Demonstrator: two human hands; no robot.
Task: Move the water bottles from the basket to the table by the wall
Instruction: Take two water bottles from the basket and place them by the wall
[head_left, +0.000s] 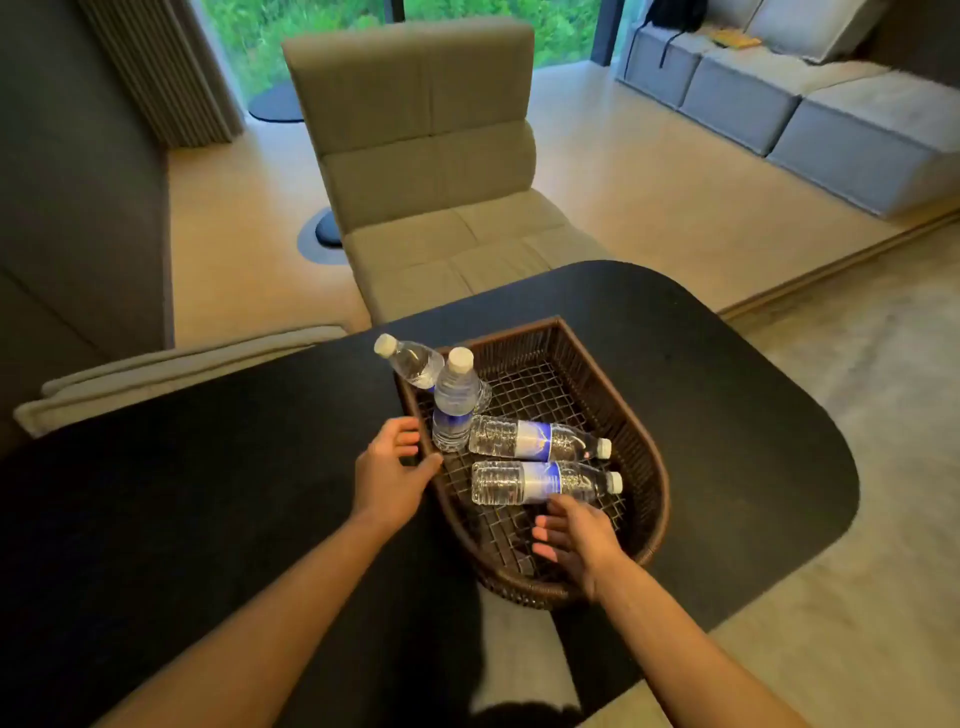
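Note:
A dark brown wicker basket (641, 447) sits on a black table (727, 395). Several clear water bottles with blue labels and white caps are in it. One bottle (456, 400) stands upright at the basket's left wall, and another (410, 359) leans out over the left rim behind it. Two lie flat, caps to the right: a farther one (537, 440) and a nearer one (543, 482). My left hand (392, 470) rests on the basket's left rim, fingers apart, beside the upright bottle. My right hand (574, 543) hovers open inside the basket, fingertips just short of the nearer lying bottle.
A beige padded chair (431, 171) stands beyond the table's far edge. A grey sofa (810, 104) runs along the right back. A dark wall panel (78, 182) is at the left. Light wooden floor (649, 182) lies between chair and sofa.

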